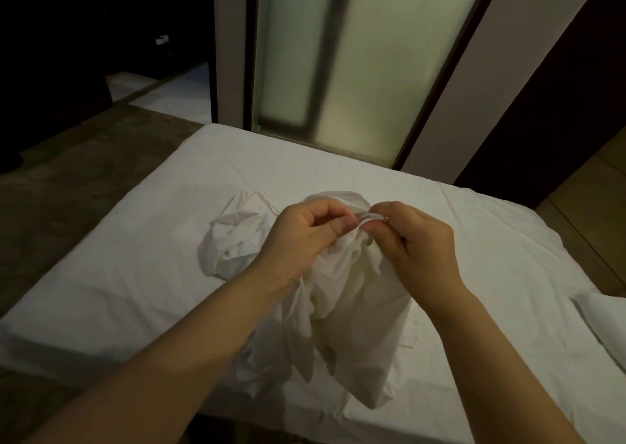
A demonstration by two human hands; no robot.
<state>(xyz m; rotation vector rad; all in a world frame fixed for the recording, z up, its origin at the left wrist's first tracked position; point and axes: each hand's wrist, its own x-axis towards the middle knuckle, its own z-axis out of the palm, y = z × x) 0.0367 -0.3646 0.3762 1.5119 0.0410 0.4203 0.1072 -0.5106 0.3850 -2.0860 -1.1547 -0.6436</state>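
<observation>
Scene: a person stands at a bed (135,291) in a dim room, seen from a head camera, both bare forearms reaching forward.
Cloth: one crumpled white cloth (338,308), lifted at its top edge above the middle of the bed. Its lower part hangs and pools on the sheet, and a bunched part lies to the left.
Left hand: the left hand (305,237) has thumb and curled fingers pinching the cloth's top edge.
Right hand: the right hand (416,243) pinches the same edge just beside the left, fingertips nearly touching.
Why held so: the two close pinches on one hem suggest the person is finding an edge or corner, probably to spread or shake the cloth out. The bed serves as a work surface.
Count: two hands, one cloth in hand, one bed.
Also there: one other white piece (603,321) at the right edge, cut off by the frame.
Behind: a frosted glass door (372,54) with two panes, beyond the bed.
Floor: dark floor (67,189) at left.
</observation>
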